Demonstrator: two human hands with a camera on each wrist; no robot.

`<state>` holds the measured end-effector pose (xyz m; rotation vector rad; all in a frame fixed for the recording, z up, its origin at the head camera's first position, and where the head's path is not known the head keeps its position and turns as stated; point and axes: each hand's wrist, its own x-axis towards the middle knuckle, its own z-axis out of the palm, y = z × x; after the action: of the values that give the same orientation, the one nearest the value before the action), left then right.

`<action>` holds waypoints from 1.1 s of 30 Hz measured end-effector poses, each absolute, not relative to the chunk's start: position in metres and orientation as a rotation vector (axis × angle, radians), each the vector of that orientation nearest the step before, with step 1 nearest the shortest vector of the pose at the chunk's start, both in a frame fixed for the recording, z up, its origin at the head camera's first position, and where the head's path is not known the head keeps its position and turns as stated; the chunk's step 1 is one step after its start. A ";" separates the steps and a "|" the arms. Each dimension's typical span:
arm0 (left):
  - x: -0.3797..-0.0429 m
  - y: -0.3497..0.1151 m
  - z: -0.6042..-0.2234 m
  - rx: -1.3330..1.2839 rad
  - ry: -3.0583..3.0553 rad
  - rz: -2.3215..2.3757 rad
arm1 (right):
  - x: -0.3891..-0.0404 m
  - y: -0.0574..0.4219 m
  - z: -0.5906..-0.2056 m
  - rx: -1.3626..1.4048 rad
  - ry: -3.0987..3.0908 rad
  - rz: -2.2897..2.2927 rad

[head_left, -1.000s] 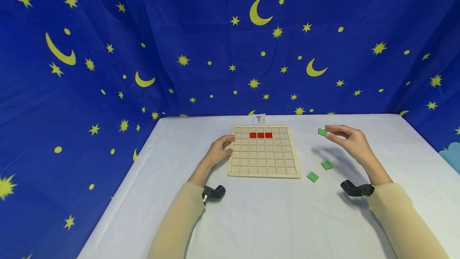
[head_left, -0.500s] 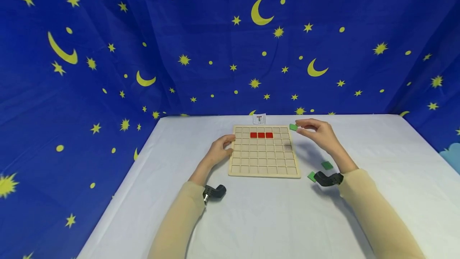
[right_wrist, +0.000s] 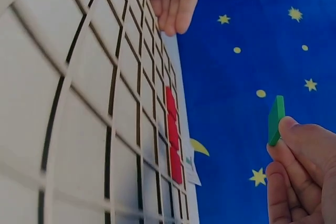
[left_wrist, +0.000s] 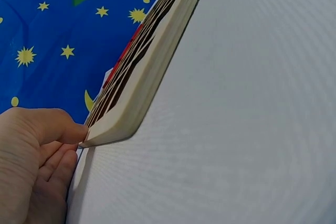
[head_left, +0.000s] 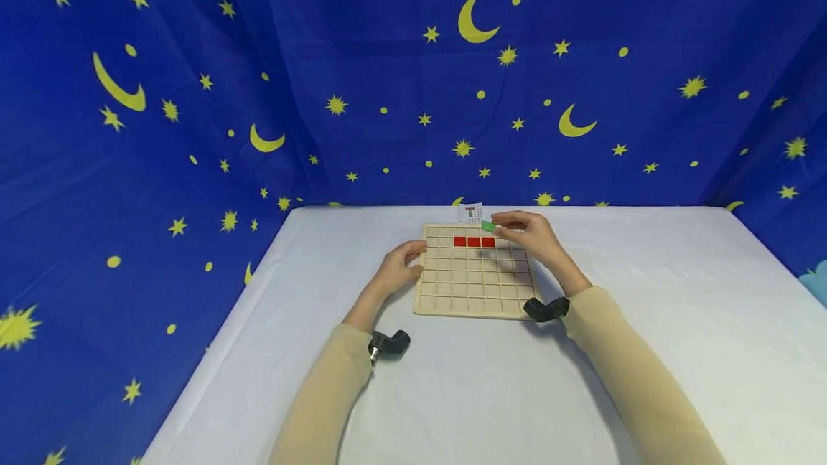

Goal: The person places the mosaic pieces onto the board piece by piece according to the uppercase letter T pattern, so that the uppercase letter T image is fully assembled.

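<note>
My left hand [head_left: 393, 270] rests at the left edge of a wooden grid board [head_left: 474, 313]. In the left wrist view, its thumb [left_wrist: 76, 132] touches the board's rim near a corner, the other fingers extended alongside. My right hand [head_left: 531, 235] pinches a green square tile [head_left: 489, 226] between thumb and fingers, above the board's far side; the right wrist view shows the tile [right_wrist: 276, 120] held on edge, raised off the grid. Three red tiles [head_left: 474, 242] sit side by side in a row of cells near the board's far edge.
A small printed card [head_left: 470, 213] with a T-shaped pattern lies just beyond the board. A white cloth [head_left: 452, 393] covers the table, with a blue star-and-moon curtain [head_left: 400, 77] behind. My right arm hides the spot where two loose green tiles lay.
My right hand has carried the green tile leftward from beside the board to over its far side. The left hand stays at the board's edge.
</note>
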<state>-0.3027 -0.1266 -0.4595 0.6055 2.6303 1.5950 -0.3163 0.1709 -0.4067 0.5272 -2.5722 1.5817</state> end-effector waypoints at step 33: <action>-0.302 -0.126 -0.458 0.593 2.632 1.611 | -0.332 0.150 -0.459 0.656 -2.646 1.440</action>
<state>-0.3019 -0.1258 -0.4578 0.5929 2.6321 1.6105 -0.3315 0.1503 -0.4591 0.6557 -2.6462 1.4404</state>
